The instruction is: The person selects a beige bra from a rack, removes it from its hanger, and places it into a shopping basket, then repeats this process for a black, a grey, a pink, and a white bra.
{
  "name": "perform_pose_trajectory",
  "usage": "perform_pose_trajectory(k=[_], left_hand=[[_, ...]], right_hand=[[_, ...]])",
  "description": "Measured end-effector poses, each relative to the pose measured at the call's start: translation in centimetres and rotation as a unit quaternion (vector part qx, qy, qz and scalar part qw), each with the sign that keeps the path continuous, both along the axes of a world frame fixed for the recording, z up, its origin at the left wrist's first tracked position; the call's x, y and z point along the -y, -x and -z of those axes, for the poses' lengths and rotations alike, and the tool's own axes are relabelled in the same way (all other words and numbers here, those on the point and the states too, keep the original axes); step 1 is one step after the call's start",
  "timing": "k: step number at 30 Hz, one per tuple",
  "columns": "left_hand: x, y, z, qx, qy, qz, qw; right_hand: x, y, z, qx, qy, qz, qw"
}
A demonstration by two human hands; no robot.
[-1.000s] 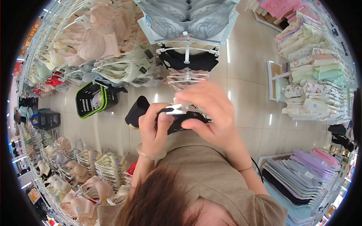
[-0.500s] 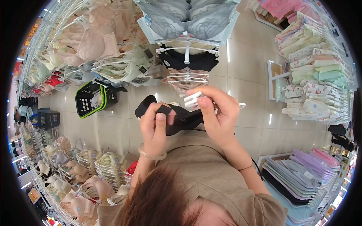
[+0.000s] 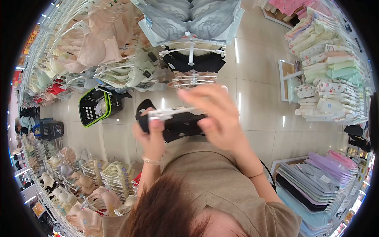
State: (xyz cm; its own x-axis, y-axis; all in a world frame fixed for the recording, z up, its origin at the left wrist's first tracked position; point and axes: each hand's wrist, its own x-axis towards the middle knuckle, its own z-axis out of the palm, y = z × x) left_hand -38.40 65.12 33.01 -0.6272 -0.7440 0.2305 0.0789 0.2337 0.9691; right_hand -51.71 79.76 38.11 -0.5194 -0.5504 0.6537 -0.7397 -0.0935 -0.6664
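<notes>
My left hand (image 3: 148,134) is closed with its thumb pressed on one end of a white plastic hanger (image 3: 167,114). A black garment (image 3: 181,125), whose exact kind I cannot make out, lies bunched under the hanger and against that hand. My right hand (image 3: 221,116) is smeared by motion to the right of the hanger. Its fingers stretch out to the left over the hanger's far part, with the thumb apart from them. The hanger's right part is hidden behind these fingers.
Bras on hangers (image 3: 189,23) fill a rack straight ahead, with more racks (image 3: 94,47) at the left. A black basket with a green rim (image 3: 94,106) stands on the tiled floor (image 3: 256,98). Folded clothes (image 3: 327,79) and hanging garments (image 3: 308,181) are at the right.
My left thumb, earlier on a black strip of the garment, is now on the white hanger end. My right hand, earlier pinching the white hanger clip, has loosened with its fingers stretched out.
</notes>
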Motion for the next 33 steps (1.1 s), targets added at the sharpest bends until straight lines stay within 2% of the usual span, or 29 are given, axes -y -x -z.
perform_pose_trajectory(k=[2,4,6,7,9,10,13,14,16,17,18,24,26,30,32,33], left_hand=[[0.9,0.0,-0.8,-0.063,-0.122,-0.036,0.99],[2.7,-0.5,-1.3,-0.133,-0.183,-0.002,0.974],[3.6,-0.7,-2.0,-0.138,-0.218,-0.04,0.965],[4.0,-0.9,-2.3,-0.14,-0.227,-0.045,0.963],[4.7,-1.3,-2.4,-0.141,-0.236,-0.051,0.96],[5.1,-1.5,-2.4,-0.136,-0.245,-0.061,0.958],[5.0,-1.6,-2.3,-0.123,-0.25,-0.063,0.958],[4.7,-1.4,-2.3,-0.116,-0.247,-0.053,0.961],[3.7,-0.9,-2.6,-0.109,-0.248,-0.052,0.961],[3.5,-0.6,-2.7,-0.102,-0.249,-0.052,0.962],[3.5,-0.5,-2.6,-0.102,-0.248,-0.05,0.962],[4.1,-0.5,-2.7,-0.139,-0.222,-0.07,0.963],[4.7,-0.7,-2.1,-0.154,-0.254,-0.051,0.954],[3.5,-0.2,-1.6,-0.154,-0.33,-0.057,0.93],[1.8,0.7,-1.5,-0.065,-0.219,0.048,0.972],[0.8,1.0,-1.7,-0.018,-0.237,0.104,0.966]], right_hand=[[-1.6,1.7,0.6,0.025,0.039,0.061,0.997],[-3.6,3.6,1.0,0.04,0.038,0.095,0.994],[-5.5,5.3,2.4,0.105,-0.094,0.075,0.987],[-6.3,5.3,3.0,0.104,-0.095,0.075,0.987],[-7.3,4.9,4.3,0.279,-0.127,-0.066,0.95],[-7.3,4.6,5.0,0.279,-0.128,-0.068,0.949],[-6.5,3.1,5.5,0.349,-0.026,-0.151,0.925],[-5.9,2.8,5.2,0.349,-0.026,-0.15,0.925],[-5.0,2.4,4.7,0.418,-0.016,-0.174,0.891],[-4.7,2.5,5.1,0.369,-0.04,-0.181,0.911],[-4.4,2.2,5.0,0.368,-0.039,-0.18,0.912],[-5.4,1.9,5.4,0.426,0.016,-0.204,0.881],[-6.1,2.0,5.8,0.438,-0.026,-0.203,0.875],[-5.4,1.1,5.0,0.462,0.009,-0.163,0.872],[-4.4,0.3,4.9,0.467,0.061,-0.133,0.872],[-4.0,-0.2,4.9,0.467,0.061,-0.133,0.872]])
